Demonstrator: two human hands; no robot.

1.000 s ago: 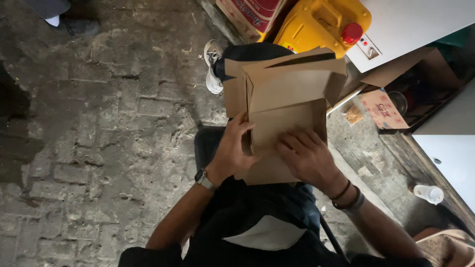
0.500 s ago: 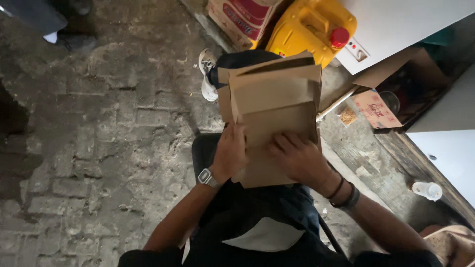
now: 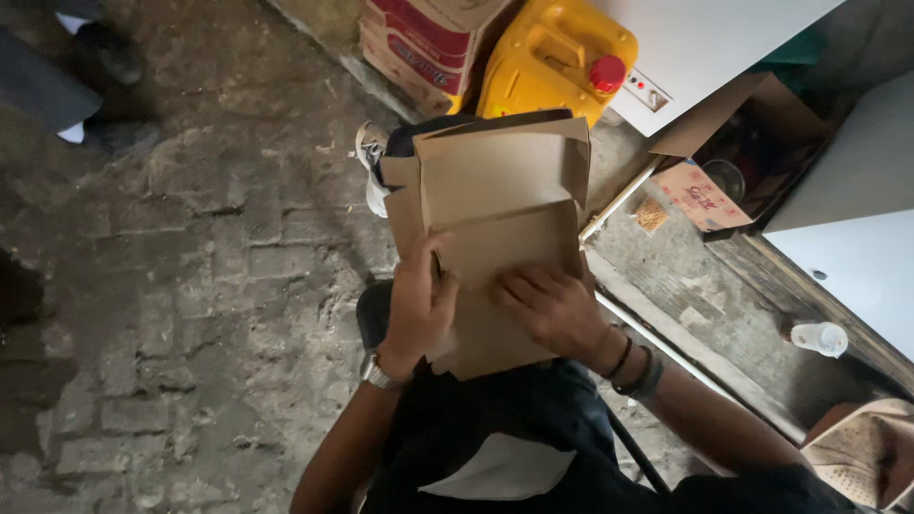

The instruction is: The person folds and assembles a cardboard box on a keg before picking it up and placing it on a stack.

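My left hand (image 3: 419,309) grips the left edge of the flat cardboard box (image 3: 495,219), thumb on top. My right hand (image 3: 552,309) lies open on it, fingers spread and pressing. The box rests on my lap, above the brick floor (image 3: 190,286). A yellow jug (image 3: 557,62) stands beyond its far edge.

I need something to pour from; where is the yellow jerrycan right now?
In the head view, the yellow jerrycan stands at the top centre, just beyond the brown cardboard box, between the stacked red-and-white cartons and the white cabinet.
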